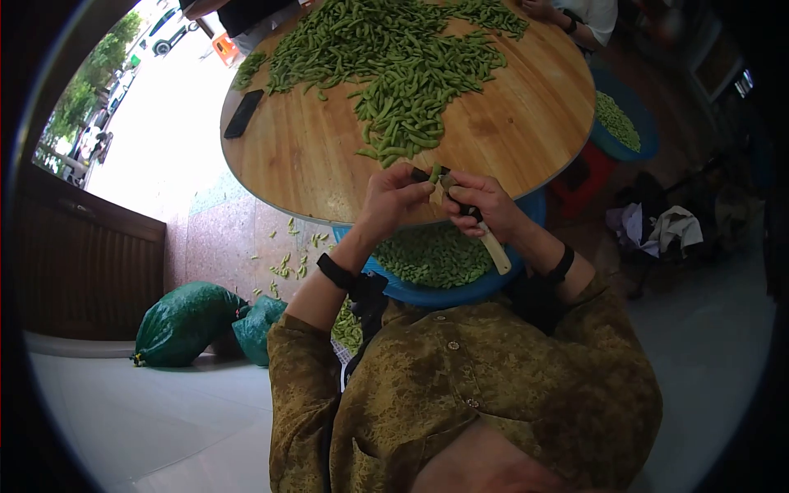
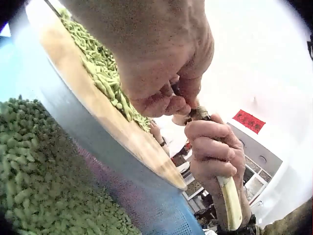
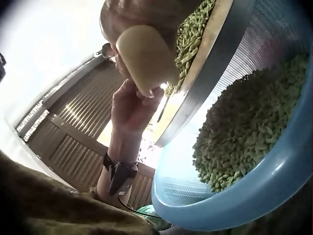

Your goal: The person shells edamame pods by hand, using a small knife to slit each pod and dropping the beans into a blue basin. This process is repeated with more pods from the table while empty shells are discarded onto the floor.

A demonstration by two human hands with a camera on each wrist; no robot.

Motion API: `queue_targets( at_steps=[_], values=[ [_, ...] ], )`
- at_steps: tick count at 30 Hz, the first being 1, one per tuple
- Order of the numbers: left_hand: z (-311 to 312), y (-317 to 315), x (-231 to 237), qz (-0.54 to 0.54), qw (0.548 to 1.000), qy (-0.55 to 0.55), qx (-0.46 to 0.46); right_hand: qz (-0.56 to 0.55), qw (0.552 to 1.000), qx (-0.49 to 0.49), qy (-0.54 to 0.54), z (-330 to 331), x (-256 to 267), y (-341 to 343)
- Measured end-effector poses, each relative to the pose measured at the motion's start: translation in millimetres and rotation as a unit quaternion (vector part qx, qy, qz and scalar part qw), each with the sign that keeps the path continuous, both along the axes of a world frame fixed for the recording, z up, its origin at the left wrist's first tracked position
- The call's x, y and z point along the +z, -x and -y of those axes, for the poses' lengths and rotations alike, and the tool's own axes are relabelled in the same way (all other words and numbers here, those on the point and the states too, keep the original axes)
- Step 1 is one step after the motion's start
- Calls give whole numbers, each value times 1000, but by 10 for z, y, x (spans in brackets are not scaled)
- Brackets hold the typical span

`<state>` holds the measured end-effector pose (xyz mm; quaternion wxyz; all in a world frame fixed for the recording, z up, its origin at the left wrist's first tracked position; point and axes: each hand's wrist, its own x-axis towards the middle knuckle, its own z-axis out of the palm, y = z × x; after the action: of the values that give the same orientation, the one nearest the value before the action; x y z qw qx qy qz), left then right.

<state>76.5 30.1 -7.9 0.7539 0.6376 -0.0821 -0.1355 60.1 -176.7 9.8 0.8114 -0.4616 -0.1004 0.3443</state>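
Observation:
Above the near edge of the round wooden table [image 1: 329,185], the left hand [image 1: 394,197] pinches a green pod [image 1: 436,173] between thumb and fingers. Close beside it, the right hand [image 1: 485,201] grips a tool with a pale handle [image 1: 495,251] that points down toward the body. In the left wrist view the same handle [image 2: 231,203] sticks out below the curled right fingers [image 2: 210,147]; the tool's working end is mostly hidden. A blue basket [image 1: 403,293] of shelled green beans [image 1: 440,259] sits below both hands.
Green pods [image 1: 394,66] are heaped on the table, with a black phone [image 1: 244,113] at its left. Green sacks [image 1: 187,323] and scattered pods lie on the floor at left. Another blue basin [image 1: 641,140] stands at right. Other people sit across the table.

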Motion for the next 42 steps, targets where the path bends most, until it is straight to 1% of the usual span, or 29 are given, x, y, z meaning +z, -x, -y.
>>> queue_targets(
  at_steps=[3, 6, 8, 10, 11, 14, 16, 17, 18, 19, 20, 21, 22, 23, 24, 26, 27, 29, 30, 31, 32, 33, 34, 35, 37, 39, 40, 41, 42],
  values=[
    [17, -22, -115, 27, 999, 15, 11, 5, 1000, -9, 14, -12, 51, 38],
    [-3, 10, -42, 40, 999, 24, 22, -21, 1000, -17, 15, -47, 105, 45],
    [-36, -18, -148, 51, 998, 31, 2, -3, 1000, 8, 15, -21, 93, 42],
    [-56, 45, -74, 33, 999, 37, -12, 5, 1000, 19, 4, -18, 97, 61],
    [-64, 51, -69, 42, 999, 31, -1, 13, 999, 31, -1, -22, 103, 63],
    [-34, 86, -90, 36, 998, 48, -21, 3, 1000, 19, 0, -34, 85, 98],
    [3, 125, -99, 50, 998, 32, 8, 26, 998, -27, 57, -62, 59, 106],
    [-2, 115, -83, 58, 998, 24, 22, 31, 998, -26, 55, -74, 66, 102],
    [-23, 93, -58, 62, 998, 22, 24, 3, 998, -38, 42, -90, 77, 95],
    [-44, 84, -41, 70, 997, 30, 7, -27, 998, -49, 30, -107, 88, 89],
    [-57, 80, -32, 77, 996, 39, -11, -25, 998, -47, 30, -106, 122, 90],
    [-60, 85, -20, 78, 996, 40, -10, -36, 999, -15, -8, -84, 172, 101],
    [-64, 93, -1, 5, 986, 150, -74, -46, 998, 18, -46, -69, 201, 101],
    [-63, 109, 3, -70, 954, 256, -137, -47, 998, 18, -45, -58, 182, 99],
    [-52, 121, -11, -71, 954, 257, -137, -48, 996, 37, -67, -44, 140, 87],
    [-21, 141, -42, -160, 904, 358, -171, -49, 993, 56, -88, -30, 42, 43],
    [-11, 150, -23, -162, 903, 359, -172, -65, 992, 55, -97, -23, -19, 18],
    [17, 152, 41, -126, 961, 234, -78, -81, 990, 49, -103, -6, -35, 12],
    [28, 148, -2, -127, 960, 236, -81, -104, 990, 25, -90, -27, -19, 30],
    [22, 144, -69, 62, 997, 40, -12, -126, 989, 2, -78, -36, -14, 45],
    [13, 132, -109, 248, 954, -159, 59, -126, 989, 0, -79, -34, -36, 40],
    [14, 160, -50, 247, 954, -158, 58, -125, 988, 12, -91, -36, -79, 42],
    [14, 197, 23, 347, 906, -230, 81, -124, 987, 23, -103, -32, -111, 49],
    [9, 216, 79, 441, 840, -297, 103, -124, 987, 22, -102, -33, -117, 54],
    [-6, 213, 99, 442, 847, -274, 105, -141, 979, 34, -141, -57, -114, 61],
    [-23, 227, 124, 441, 855, -251, 106, -133, 979, 37, -150, -89, -132, 53],
    [-23, 238, 145, 334, 918, -194, 90, -125, 979, 42, -159, -94, -138, 57],
    [-10, 242, 160, 221, 963, -134, 73, -127, 979, 39, -158, -93, -129, 65],
    [4, 241, 168, 220, 964, -133, 72, -120, 981, 32, -149, -96, -111, 68]
  ],
)
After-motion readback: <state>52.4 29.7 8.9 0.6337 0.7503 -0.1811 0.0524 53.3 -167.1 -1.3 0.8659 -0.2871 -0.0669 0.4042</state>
